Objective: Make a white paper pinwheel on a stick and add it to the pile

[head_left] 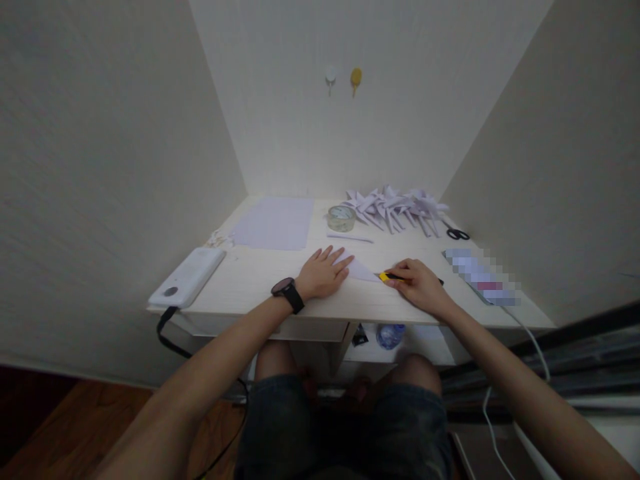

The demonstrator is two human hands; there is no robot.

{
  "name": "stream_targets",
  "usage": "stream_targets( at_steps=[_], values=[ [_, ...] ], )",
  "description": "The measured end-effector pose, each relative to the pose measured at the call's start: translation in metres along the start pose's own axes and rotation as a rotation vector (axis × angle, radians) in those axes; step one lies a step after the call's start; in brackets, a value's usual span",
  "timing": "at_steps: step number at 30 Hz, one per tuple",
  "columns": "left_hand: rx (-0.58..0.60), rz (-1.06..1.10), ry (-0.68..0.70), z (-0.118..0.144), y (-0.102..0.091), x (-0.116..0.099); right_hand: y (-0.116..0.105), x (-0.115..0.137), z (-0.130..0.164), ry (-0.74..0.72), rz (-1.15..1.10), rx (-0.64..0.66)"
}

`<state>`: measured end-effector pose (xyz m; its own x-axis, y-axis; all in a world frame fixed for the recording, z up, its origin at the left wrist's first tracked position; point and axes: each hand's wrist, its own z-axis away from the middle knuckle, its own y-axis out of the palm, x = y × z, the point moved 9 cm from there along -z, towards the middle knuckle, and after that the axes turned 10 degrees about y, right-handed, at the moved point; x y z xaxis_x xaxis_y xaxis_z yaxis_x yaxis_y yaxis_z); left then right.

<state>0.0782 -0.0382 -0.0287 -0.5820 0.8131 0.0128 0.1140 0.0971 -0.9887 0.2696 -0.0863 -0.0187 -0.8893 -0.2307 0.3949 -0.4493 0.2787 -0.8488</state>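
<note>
My left hand (324, 272) lies flat, fingers spread, pinning the paper (361, 269) to the desk (260, 280); right hand (417, 285) fingers clamped on the cutter (387, 276) at its tip.

A pale table (260, 280) sits in a narrow alcove, closed in by a left wall (100, 167), a back wall (360, 133) and a right wall (560, 167), all off-white with a fine texture. Two small hooks, one white (330, 76) and one yellow (355, 77), hang side by side high on the back wall. Light falls brightest on the back wall and the far tabletop. A reddish wooden floor (75, 427) shows at lower left.
</note>
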Motion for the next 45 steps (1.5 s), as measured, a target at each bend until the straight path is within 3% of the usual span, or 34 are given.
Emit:
stream_targets(
  at_steps=[8,29,36,45],
  values=[
    [-0.028,0.012,-0.005,-0.001,0.0,0.002,-0.003,-0.005,0.007,0.111,0.034,0.005],
    [-0.05,0.024,-0.087,-0.005,0.001,-0.001,-0.008,0.014,0.018,0.157,0.099,-0.044],
    [-0.05,0.014,-0.087,-0.005,0.001,-0.002,-0.001,0.026,0.003,0.263,0.2,-0.086],
    [-0.064,0.018,-0.059,-0.004,-0.003,0.0,0.009,0.032,-0.007,0.208,0.138,-0.044]
  ],
)
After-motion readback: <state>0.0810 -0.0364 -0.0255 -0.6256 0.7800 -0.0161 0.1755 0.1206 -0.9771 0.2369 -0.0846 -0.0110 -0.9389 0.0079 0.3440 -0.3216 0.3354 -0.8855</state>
